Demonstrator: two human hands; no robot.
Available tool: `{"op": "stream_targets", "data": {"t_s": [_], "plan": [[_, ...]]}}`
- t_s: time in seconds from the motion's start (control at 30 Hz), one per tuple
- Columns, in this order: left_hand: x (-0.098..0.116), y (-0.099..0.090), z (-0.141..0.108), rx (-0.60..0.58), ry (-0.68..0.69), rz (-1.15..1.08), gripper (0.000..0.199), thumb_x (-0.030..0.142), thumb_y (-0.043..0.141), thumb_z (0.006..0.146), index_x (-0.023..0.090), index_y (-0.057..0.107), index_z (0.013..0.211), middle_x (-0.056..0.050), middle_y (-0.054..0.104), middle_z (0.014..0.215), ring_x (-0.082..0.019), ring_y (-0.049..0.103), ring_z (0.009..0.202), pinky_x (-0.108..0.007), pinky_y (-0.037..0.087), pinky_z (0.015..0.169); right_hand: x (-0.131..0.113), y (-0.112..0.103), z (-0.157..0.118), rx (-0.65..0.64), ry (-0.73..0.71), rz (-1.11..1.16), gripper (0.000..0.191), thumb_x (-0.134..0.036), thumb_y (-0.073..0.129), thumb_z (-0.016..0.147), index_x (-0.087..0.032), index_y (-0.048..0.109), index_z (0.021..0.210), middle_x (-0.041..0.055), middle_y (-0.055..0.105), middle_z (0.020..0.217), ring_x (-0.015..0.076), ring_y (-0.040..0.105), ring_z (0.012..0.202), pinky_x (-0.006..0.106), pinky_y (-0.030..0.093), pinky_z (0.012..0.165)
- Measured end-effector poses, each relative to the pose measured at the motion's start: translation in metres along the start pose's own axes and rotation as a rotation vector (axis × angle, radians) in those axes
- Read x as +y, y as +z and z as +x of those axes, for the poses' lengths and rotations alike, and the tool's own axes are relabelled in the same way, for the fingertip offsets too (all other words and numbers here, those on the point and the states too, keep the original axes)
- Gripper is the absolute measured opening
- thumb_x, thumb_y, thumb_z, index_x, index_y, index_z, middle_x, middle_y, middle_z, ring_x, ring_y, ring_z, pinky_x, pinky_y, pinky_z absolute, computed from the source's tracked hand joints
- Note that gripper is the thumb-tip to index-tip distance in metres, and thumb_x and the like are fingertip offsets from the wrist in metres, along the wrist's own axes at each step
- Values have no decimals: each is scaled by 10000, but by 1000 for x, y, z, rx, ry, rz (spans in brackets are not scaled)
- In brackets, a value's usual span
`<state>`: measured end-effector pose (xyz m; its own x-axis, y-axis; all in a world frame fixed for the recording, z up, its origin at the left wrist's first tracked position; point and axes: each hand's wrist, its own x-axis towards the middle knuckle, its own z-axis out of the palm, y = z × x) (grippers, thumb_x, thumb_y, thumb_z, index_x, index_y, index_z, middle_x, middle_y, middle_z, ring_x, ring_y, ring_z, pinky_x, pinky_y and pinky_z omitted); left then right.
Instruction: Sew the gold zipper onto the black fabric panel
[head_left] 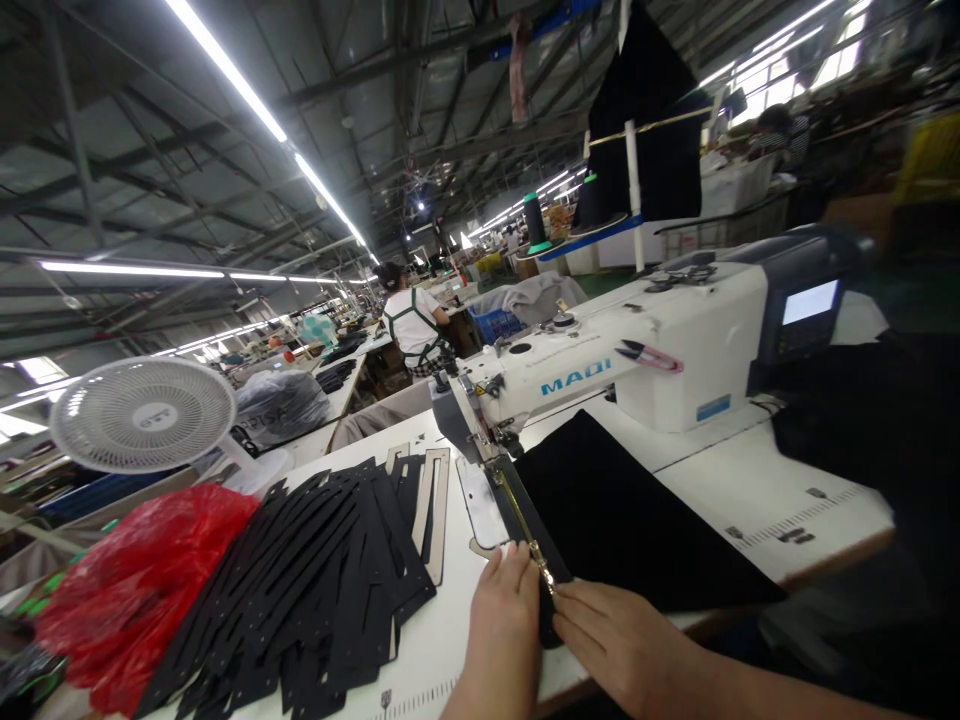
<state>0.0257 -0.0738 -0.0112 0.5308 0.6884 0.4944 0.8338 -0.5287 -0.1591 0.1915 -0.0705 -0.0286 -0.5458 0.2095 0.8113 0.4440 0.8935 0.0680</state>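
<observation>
A gold-toothed zipper (529, 527) runs along a narrow black strip, with its upper end under the presser foot of a white sewing machine (577, 365). My left hand (506, 620) lies with its fingers flat and close together on the strip, just left of the zipper. At the zipper's lower end, my right hand (626, 640) has its fingers together on the strip's right edge; its thumb is hidden. A large black fabric panel (630, 520) lies flat to the right of the strip, under the machine arm.
Left of my hands lies a pile of black slotted pieces (315, 580), beside a red plastic bag (150, 590) and a white fan (146, 415). Pink-handled snips (651, 356) rest against the machine arm. Behind it stand thread cones (535, 222); a person (414, 325) works farther back.
</observation>
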Motion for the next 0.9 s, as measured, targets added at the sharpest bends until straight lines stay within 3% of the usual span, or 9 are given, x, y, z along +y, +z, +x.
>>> {"op": "stream_targets", "data": {"t_s": [0.23,0.47,0.57,0.7,0.9], "plan": [[-2,1,10,111,18,10,412,-69,314,776,128,590,1009,-85,683,982,-204,655,924,-447,498,919,9,1,3,42,40,-11,340,-25,316,876,-149,604,745,70,648,731,157,600,699,257,503,683],[-18,6,23,112,10,-43,408,-63,346,738,136,579,1008,-78,678,990,-214,658,904,-457,505,901,29,9,15,40,44,42,391,-37,265,904,-158,613,771,54,645,709,145,599,658,239,502,649],[-26,15,28,96,10,-82,427,-69,350,706,143,578,998,-79,675,978,-200,647,930,-424,486,935,36,17,17,20,45,36,396,-31,260,900,-157,617,786,57,650,724,144,596,659,242,503,649],[-36,32,31,208,-45,-121,443,-66,330,669,150,579,964,-78,675,954,-213,642,931,-428,496,915,46,26,22,39,48,19,415,-46,246,917,-161,619,777,53,655,742,145,593,654,242,493,628],[-53,25,41,44,7,-90,442,-70,322,709,123,567,1022,-97,659,998,-235,628,971,-428,514,896,61,33,36,94,59,54,523,-97,146,961,-158,621,750,27,662,730,134,588,640,241,484,596]]}}
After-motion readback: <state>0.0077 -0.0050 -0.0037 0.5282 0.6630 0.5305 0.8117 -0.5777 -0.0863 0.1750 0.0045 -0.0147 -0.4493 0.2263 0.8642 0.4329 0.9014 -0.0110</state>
